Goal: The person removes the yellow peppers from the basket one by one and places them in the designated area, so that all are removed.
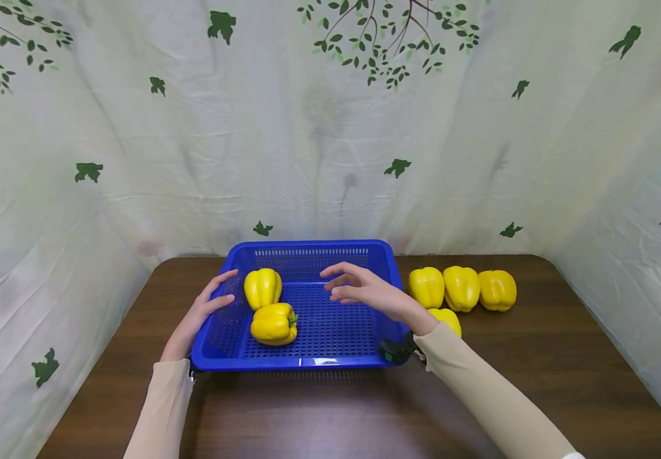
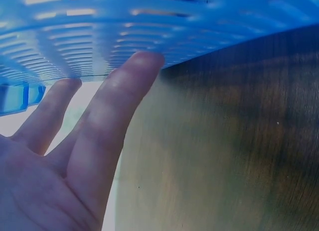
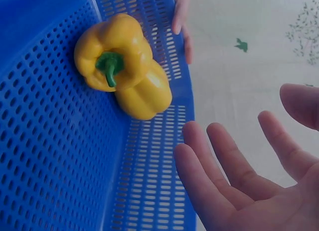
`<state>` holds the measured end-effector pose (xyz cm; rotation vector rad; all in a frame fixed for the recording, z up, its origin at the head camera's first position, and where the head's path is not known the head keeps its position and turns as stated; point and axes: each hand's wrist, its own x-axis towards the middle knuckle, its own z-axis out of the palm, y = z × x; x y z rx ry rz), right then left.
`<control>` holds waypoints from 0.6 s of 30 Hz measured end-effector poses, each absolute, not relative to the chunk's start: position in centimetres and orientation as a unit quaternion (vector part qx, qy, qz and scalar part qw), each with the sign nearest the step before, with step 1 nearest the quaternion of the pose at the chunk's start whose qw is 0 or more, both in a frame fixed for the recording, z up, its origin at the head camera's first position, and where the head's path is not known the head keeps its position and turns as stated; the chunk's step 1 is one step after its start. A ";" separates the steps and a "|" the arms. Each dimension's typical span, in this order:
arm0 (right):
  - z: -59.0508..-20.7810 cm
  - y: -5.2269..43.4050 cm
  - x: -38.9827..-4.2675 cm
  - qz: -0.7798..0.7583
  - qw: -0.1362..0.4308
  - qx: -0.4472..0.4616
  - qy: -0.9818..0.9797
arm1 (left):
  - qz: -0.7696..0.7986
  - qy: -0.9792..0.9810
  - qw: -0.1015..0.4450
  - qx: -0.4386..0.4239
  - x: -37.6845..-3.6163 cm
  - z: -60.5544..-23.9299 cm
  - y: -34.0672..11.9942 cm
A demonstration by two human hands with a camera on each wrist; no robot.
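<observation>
A blue plastic basket (image 1: 336,363) with slotted walls stands on the table. Inside it, against the left side, lie two yellow bell peppers: one farther back (image 1: 262,288) and one nearer (image 1: 273,324), whose green stem (image 3: 110,69) shows in the right wrist view. My left hand (image 1: 201,317) touches the basket's left side, its extended fingers (image 2: 112,106) resting against the outer wall in the left wrist view. Over the basket's right half hovers my right hand (image 1: 370,292), fingers loosely spread and holding nothing.
Right of the basket, several more yellow bell peppers (image 1: 461,289) stand on the brown wooden table (image 1: 537,357); one (image 1: 447,319) is partly hidden by my right forearm. A pale leaf-print curtain (image 1: 307,159) hangs behind and along both sides.
</observation>
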<state>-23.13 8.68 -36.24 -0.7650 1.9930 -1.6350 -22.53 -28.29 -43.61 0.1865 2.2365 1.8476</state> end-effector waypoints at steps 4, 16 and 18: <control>-36.5 7.8 -23.8 -0.586 0.241 -0.275 0.723 | 0.630 0.765 0.116 0.062 -22.6 -43.7 -28.3; -37.8 5.8 -25.4 -0.556 0.272 -0.273 0.737 | 0.623 0.771 0.118 0.061 -22.6 -43.7 -28.3; -38.1 5.5 -25.7 -0.553 0.281 -0.275 0.735 | 0.622 0.772 0.118 0.062 -22.6 -43.7 -28.3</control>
